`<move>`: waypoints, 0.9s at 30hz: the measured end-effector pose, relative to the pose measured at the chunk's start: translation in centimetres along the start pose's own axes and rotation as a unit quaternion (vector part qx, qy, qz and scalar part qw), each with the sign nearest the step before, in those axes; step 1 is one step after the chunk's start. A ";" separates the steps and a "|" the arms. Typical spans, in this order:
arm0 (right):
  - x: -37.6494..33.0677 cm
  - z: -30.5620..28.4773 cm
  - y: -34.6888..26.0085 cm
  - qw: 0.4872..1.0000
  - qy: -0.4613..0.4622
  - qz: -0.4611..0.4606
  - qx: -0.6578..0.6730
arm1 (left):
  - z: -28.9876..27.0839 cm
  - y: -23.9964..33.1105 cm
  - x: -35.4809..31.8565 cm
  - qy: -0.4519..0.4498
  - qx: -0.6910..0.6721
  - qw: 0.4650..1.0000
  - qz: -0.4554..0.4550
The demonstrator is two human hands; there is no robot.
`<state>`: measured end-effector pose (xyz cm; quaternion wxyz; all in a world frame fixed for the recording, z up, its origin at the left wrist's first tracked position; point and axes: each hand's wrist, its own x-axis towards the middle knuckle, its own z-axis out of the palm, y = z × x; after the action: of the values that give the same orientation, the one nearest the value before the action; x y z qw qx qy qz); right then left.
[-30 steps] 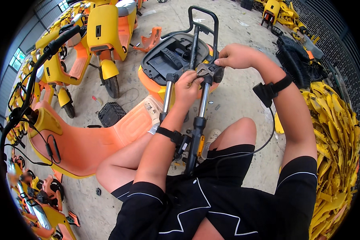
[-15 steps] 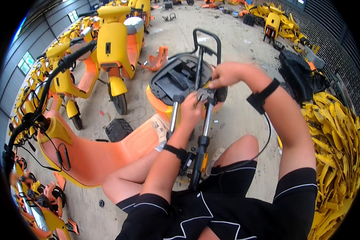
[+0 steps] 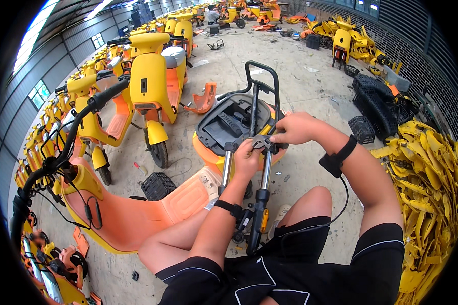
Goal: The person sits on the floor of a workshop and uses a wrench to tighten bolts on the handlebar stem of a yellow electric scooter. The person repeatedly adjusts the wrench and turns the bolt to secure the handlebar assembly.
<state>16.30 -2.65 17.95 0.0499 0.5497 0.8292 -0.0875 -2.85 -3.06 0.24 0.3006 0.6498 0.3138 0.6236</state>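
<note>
A front fork with two silver tubes (image 3: pixel 267 170) lies across my lap, its black stem (image 3: pixel 254 109) pointing away from me. My left hand (image 3: pixel 246 161) is closed around a grey adjustable wrench (image 3: pixel 259 142), whose jaw sits at the fork's crown, by the top of the right tube. On the crown's right side is my right hand (image 3: pixel 294 128), thumb and fingers pinched together beside the wrench jaw. Whatever those fingers grip is hidden. Behind the fork stands the yellow-orange scooter body (image 3: pixel 201 147) with an open dark compartment (image 3: pixel 224 124); its orange footboard (image 3: pixel 191 193) is left of my knees.
Yellow scooters (image 3: pixel 148 79) stand in rows at the left. A black handlebar (image 3: pixel 76 127) rises close on my left. A black basket (image 3: pixel 158 186) and an orange panel (image 3: pixel 204 99) lie on the floor. Yellow panels (image 3: pixel 427 178) are heaped at right, near black baskets (image 3: pixel 376 104).
The view has tilted up, so everything sits lower in it. My right hand has come down slightly toward the right side of the fork crown. My left hand keeps the wrench.
</note>
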 end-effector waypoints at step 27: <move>-5.3 14.0 -14.8 0.449 0.182 0.189 0.854 | 0.3 -1.8 -0.4 0.005 -0.026 0.999 -0.032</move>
<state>4.58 -15.87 6.55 -0.5812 0.4623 0.2029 -0.6383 -2.60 -2.26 -1.48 0.3357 0.6284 0.3200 0.6246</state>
